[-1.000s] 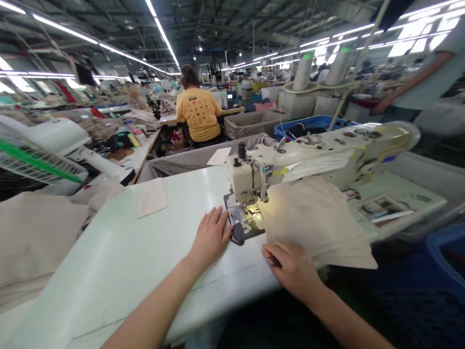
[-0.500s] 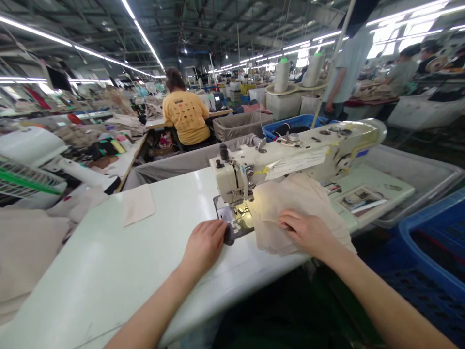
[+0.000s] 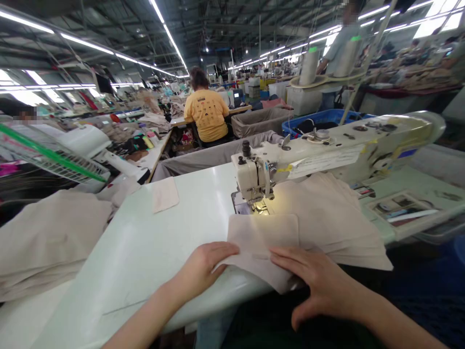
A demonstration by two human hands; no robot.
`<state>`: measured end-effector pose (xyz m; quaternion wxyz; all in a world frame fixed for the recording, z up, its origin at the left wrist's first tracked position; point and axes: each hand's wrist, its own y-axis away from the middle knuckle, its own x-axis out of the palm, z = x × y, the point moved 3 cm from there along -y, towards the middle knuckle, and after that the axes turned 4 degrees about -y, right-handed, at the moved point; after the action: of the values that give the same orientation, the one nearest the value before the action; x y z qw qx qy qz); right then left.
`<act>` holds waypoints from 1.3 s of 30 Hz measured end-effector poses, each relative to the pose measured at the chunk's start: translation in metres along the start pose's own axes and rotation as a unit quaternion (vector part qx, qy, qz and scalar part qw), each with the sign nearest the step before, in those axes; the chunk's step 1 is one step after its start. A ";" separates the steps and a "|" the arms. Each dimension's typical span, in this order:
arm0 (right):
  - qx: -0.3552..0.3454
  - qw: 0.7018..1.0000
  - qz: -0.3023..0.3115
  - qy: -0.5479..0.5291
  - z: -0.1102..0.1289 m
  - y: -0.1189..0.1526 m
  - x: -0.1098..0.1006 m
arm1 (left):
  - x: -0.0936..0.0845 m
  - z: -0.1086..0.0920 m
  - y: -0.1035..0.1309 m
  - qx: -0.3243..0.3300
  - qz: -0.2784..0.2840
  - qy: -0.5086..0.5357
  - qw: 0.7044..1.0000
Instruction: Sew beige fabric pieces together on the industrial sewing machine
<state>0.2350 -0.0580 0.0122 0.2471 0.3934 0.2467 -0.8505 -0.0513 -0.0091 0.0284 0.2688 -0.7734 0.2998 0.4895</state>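
A beige fabric piece (image 3: pixel 263 231) lies at the front of the table, its far edge just before the lit needle area of the sewing machine (image 3: pixel 250 177). My left hand (image 3: pixel 205 264) pinches its left near edge, fingers on top and thumb below. Resting on the right part of the same piece, my right hand (image 3: pixel 316 281) has its fingers stretched out and its thumb spread away. The near edge of the piece droops over the table's edge. To the right, a fanned stack of beige fabric pieces (image 3: pixel 330 213) sits beneath the machine arm.
A small beige fabric piece (image 3: pixel 165 195) lies at the table's far left. Left of the table is a larger fabric pile (image 3: pixel 47 232), near a green-rimmed fan (image 3: pixel 54 155). A parts tray (image 3: pixel 403 206) stands at right. Ahead sits a co-worker in a yellow shirt (image 3: pixel 207 114).
My right hand has come off the stack toward me and left, and a fabric piece now lies before the needle. My left hand has gone from the needle plate to that piece's edge. The view has shifted left.
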 end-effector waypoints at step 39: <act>0.248 0.946 -0.179 -0.107 -0.016 -0.037 0.043 | 0.016 0.003 0.031 -0.445 -0.185 0.073 0.873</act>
<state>0.1968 -0.0301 -0.0232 0.0107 0.2981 0.0665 -0.9522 -0.0695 -0.0311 0.0087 -0.0407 -0.8862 -0.0792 0.4547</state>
